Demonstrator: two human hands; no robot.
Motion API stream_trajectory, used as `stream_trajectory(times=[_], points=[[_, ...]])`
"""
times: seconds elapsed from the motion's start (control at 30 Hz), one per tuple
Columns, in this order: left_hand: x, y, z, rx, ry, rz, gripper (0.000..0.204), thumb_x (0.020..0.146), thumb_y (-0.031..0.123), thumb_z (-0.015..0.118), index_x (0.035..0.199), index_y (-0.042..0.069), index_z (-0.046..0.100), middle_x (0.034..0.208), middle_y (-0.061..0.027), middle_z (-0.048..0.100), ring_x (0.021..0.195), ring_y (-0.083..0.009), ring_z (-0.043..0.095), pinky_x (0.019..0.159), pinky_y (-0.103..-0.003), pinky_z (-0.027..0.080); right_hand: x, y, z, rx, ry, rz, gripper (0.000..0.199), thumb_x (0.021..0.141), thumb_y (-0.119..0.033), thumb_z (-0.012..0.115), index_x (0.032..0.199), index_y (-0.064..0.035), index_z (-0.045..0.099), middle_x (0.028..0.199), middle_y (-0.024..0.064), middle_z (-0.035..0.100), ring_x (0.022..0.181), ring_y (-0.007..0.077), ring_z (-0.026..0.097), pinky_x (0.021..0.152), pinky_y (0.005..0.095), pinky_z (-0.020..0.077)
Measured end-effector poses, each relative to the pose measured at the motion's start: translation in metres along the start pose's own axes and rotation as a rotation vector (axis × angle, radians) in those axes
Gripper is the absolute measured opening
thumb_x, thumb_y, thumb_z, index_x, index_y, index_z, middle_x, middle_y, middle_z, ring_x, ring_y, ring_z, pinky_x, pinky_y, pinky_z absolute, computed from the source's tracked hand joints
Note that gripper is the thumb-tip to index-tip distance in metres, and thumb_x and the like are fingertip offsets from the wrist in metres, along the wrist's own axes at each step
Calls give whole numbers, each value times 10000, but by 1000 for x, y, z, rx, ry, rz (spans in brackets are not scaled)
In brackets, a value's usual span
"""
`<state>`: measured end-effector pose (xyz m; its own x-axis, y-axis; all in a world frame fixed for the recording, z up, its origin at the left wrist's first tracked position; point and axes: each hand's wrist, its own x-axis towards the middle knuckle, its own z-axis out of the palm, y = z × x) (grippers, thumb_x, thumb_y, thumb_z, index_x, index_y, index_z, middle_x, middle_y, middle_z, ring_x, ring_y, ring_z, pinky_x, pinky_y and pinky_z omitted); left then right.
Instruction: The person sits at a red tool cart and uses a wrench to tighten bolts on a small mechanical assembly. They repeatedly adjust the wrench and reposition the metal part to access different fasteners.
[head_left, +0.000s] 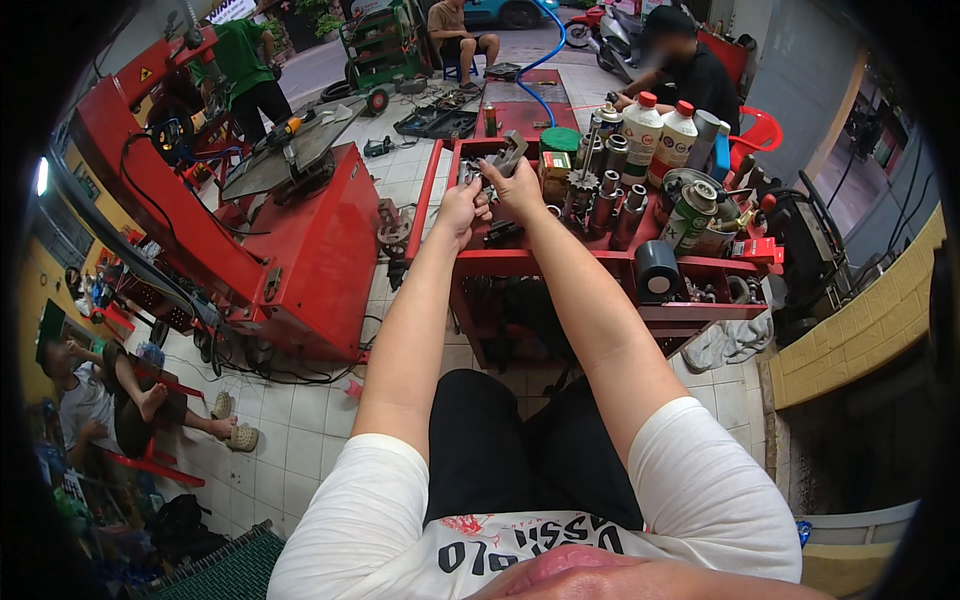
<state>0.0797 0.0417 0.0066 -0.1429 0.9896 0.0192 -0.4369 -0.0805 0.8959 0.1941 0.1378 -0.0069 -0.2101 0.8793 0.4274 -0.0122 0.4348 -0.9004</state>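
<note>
Over the top shelf of a red metal tool cart, both bare arms stretch forward from the lower edge of the head view. The left hand is curled shut around the lower end of a grey steel wrench-like tool; what else its fingers hold cannot be made out. The right hand is closed on the same tool higher up, its dull metal head standing just above the knuckles. The tool is lifted clear of the tray, so the picking-up looks done, while whatever it is meant to work on appears untouched.

Just right of the hands stand a toothed sprocket and a cluster of cylindrical steel sockets, smooth and oily-looking. Behind them are two white plastic bottles with red caps, and a green can lies among the clutter. A black roll sits at the cart's front edge. Left of the cart is a red tyre-changing machine on a pale tiled floor.
</note>
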Motion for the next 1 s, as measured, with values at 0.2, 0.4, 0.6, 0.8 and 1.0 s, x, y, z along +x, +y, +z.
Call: stream_trajectory(times=[0.2,0.4,0.6,0.8,1.0], points=[[-1,1,1,-2,-7,-48,211,1097,281,501,1002,95,529,714,25,483,575,-114,439,614,-326,446,0,-1,-3,-85,37,-25,731,783,-602,834,1111,-6,567,992,158,721,923,282,709,844,398,538],[-5,-1,13,242,131,66,197,1041,300,630,1030,109,587,783,23,605,646,-86,564,634,-263,485,-1,-3,-6,-162,129,-29,773,783,-651,803,1099,11,558,974,197,717,918,340,713,835,428,538],[3,-4,3,285,146,127,246,1031,304,644,937,76,637,748,6,645,622,-85,582,559,-259,473,0,-6,-5,-167,171,-96,797,791,-679,777,1089,25,551,964,214,715,909,363,710,820,440,540],[2,-8,5,261,129,56,406,1074,429,524,909,81,649,746,-7,650,616,-101,587,570,-255,473,4,0,-5,-204,158,-42,813,836,-728,688,1079,36,558,965,245,707,928,408,702,840,464,531],[-3,-4,12,205,146,22,370,1061,432,558,918,100,641,743,12,640,588,-93,576,527,-252,461,3,-3,-5,-136,217,-22,753,918,-705,608,990,45,590,947,231,691,913,359,676,867,444,509]])
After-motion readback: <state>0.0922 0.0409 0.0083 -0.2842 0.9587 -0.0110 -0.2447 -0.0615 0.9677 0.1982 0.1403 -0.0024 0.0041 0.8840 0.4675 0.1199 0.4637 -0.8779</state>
